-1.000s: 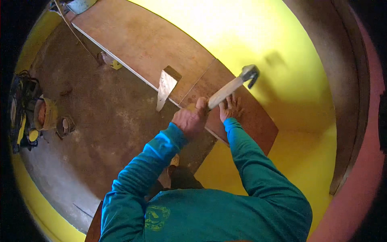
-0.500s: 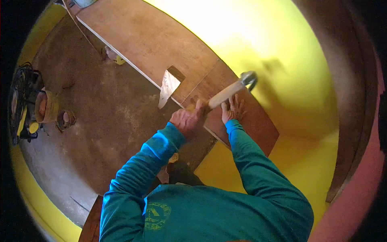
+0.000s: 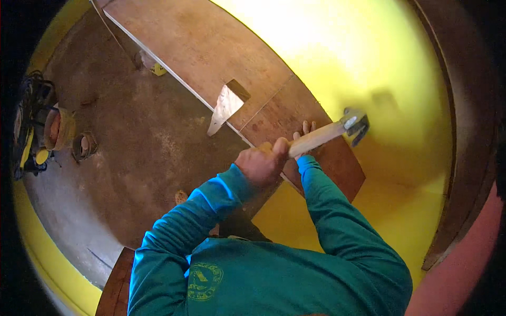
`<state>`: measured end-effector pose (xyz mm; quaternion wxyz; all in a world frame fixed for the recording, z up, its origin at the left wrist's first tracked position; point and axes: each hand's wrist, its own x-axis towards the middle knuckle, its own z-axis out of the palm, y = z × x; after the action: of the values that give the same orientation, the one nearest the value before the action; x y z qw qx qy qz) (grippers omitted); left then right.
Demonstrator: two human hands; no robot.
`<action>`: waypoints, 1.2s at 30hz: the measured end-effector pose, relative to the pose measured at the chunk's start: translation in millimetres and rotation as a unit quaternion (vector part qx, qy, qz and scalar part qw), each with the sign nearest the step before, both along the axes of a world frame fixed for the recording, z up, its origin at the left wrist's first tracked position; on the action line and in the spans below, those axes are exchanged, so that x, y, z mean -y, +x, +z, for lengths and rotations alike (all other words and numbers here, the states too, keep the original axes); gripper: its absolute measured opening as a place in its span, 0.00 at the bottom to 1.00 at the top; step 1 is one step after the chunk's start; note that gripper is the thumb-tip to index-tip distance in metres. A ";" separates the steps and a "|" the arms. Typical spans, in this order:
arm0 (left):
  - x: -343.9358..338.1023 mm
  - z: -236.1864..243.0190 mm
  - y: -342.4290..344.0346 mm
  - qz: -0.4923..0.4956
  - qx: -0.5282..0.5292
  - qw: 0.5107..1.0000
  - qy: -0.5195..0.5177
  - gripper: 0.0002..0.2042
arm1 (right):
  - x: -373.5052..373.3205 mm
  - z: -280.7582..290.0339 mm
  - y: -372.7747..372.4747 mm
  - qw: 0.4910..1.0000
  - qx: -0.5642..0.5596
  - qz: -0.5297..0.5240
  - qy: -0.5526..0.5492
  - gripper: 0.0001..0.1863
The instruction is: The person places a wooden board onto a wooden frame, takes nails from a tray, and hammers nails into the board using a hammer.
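My left hand (image 3: 263, 162) is wrapped round the wooden handle of a claw hammer (image 3: 319, 139). The hammer is raised over a reddish-brown wooden board (image 3: 300, 113), its dark metal head (image 3: 355, 125) near the board's far right edge by the yellow wall. My right hand (image 3: 305, 129) lies on the board with its fingers stretched out, partly hidden behind the handle. To the left of both hands, a pale pointed piece (image 3: 226, 105) with a dark brown square end lies across the board's near edge, its tip reaching past it.
A bright yellow wall (image 3: 369, 58) runs along the board's far side. Brown floor (image 3: 147, 142) spreads to the left. On it stand a round container (image 3: 59, 129), a smaller one (image 3: 84, 146), black and yellow equipment (image 3: 34, 124) and a small yellow item (image 3: 157, 69). A cord (image 3: 113, 34) hangs near the board's upper end.
My left hand has moved right and slightly down with the hammer, whose handle now covers more of my right hand. My right hand stays on the board. The whole view has shifted a little.
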<state>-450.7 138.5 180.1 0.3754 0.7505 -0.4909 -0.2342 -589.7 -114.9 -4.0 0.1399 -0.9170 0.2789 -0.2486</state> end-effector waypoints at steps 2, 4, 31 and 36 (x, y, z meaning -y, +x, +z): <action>-13.0 -30.2 8.5 0.014 -0.051 0.997 0.053 0.10 | -22.6 39.2 17.8 0.981 -0.185 -0.063 -0.014 0.31; -36.8 -81.8 22.2 0.041 -0.038 0.985 0.163 0.11 | -27.0 52.3 19.2 0.950 -0.294 -0.101 -0.018 0.31; -84.7 -24.5 -33.7 0.060 -0.093 0.988 0.109 0.13 | -6.6 12.0 11.8 0.947 -0.281 -0.103 -0.113 0.28; -78.3 -66.7 -20.4 0.132 -0.091 0.951 0.264 0.14 | 6.6 15.0 15.2 0.954 -0.259 -0.087 -0.127 0.28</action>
<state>-471.2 216.8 113.3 0.2343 0.8566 -0.2714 -0.3712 -574.5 -121.6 11.0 -0.0770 -0.9324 0.3499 -0.0472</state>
